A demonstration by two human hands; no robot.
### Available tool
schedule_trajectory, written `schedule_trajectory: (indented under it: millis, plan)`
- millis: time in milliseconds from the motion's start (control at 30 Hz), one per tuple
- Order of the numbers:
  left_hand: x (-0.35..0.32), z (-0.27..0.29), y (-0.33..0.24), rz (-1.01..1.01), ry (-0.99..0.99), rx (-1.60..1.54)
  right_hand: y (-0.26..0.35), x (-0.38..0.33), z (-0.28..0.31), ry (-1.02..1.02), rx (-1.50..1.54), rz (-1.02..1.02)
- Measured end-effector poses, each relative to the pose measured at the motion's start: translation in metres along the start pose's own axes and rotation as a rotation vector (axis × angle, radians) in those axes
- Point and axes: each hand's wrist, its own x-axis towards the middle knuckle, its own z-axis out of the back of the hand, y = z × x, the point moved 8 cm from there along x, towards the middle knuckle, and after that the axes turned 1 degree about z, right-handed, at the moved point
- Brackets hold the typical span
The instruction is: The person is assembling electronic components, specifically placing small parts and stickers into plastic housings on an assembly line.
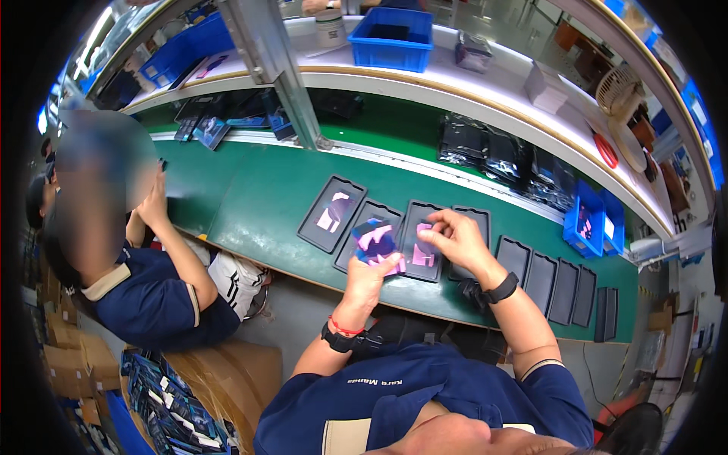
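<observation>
Both hands work glossy film: left hand (pixel 371 267) pinching a flat sleeve (pixel 377 241), right hand (pixel 456 240) half-curled

Co-worker (pixel 144 280) at left cut off below the waist by belt (pixel 250 189). Tray (pixel 421 243) partly hidden behind right hand (pixel 455 239). Contents of bags (pixel 493 155) too small to identify.

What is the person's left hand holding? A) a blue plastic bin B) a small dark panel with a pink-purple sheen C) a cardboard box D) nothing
B: the left hand grips a small dark panel with a pink-purple sheen, raised above the dark trays on the green belt, while the right hand reaches in beside it.
</observation>
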Motion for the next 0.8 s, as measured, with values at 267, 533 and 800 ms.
schedule_trajectory:
  millis: [267, 533, 800]
  plan:
    - [0.003, -0.045, 0.031, 0.159, 0.143, -0.068, -0.061, -0.032, 0.037, -0.106, 0.173, -0.313]
    - [0.003, -0.086, 0.054, 0.2, 0.236, 0.065, -0.034, -0.064, 0.068, -0.225, -0.092, -0.277]
    - [-0.002, -0.124, 0.09, 0.365, 0.366, 0.154, -0.09, -0.117, 0.097, -0.369, 0.263, -0.45]
